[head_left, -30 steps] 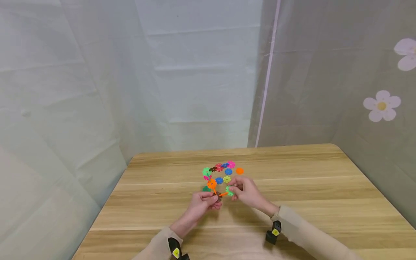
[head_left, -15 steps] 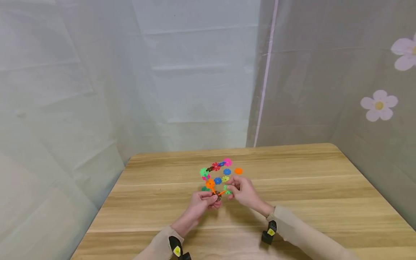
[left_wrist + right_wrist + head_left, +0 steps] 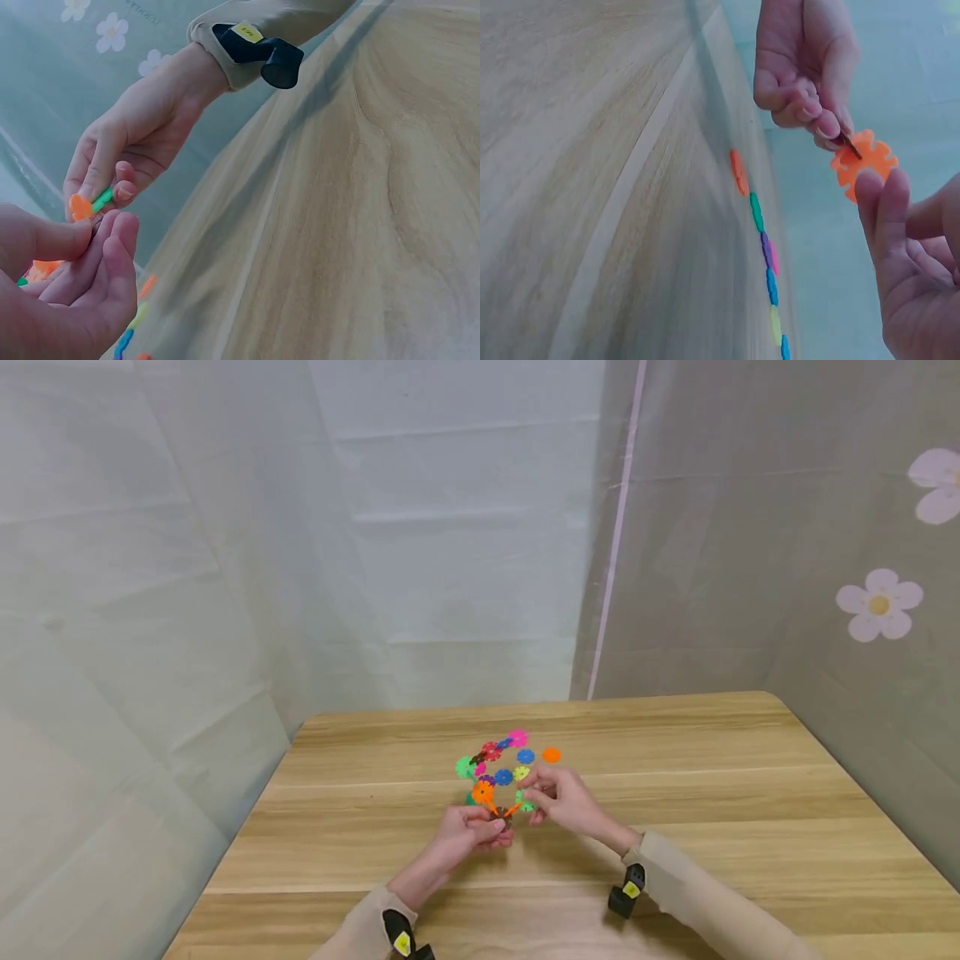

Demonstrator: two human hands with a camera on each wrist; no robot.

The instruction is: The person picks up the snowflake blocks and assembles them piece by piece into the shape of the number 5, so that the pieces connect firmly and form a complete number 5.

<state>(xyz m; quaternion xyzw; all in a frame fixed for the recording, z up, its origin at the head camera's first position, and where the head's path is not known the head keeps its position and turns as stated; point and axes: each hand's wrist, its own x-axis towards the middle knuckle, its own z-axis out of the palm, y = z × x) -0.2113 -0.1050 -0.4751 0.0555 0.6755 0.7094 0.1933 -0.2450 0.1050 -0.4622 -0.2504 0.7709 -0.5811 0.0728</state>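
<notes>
My left hand (image 3: 467, 833) pinches a brown notched plastic snowflake disc (image 3: 504, 820) between thumb and fingers. From it a chain of joined discs reaches up and away: an orange disc (image 3: 483, 792), a light green disc (image 3: 465, 767), a brown one, a red disc (image 3: 492, 751), a blue one and a pink disc (image 3: 518, 738) at the far end. Another orange disc (image 3: 866, 161) is slotted with the brown one, seen broadside in the right wrist view. My right hand (image 3: 566, 800) pinches a light green disc (image 3: 525, 804) at that orange disc; their joint is partly hidden by fingers.
Loose discs lie flat on the wooden table (image 3: 675, 810) beyond the hands: two blue, a yellow disc (image 3: 521, 773), an orange disc (image 3: 551, 755), a dark green disc (image 3: 470, 799), and purple and pink ones. Hanging cloth (image 3: 465, 568) stands behind the table's far edge.
The far end of the disc chain has swung left, and its near orange and green discs have dropped slightly. Both hands keep their pinches with only small shifts. The loose discs stay put.
</notes>
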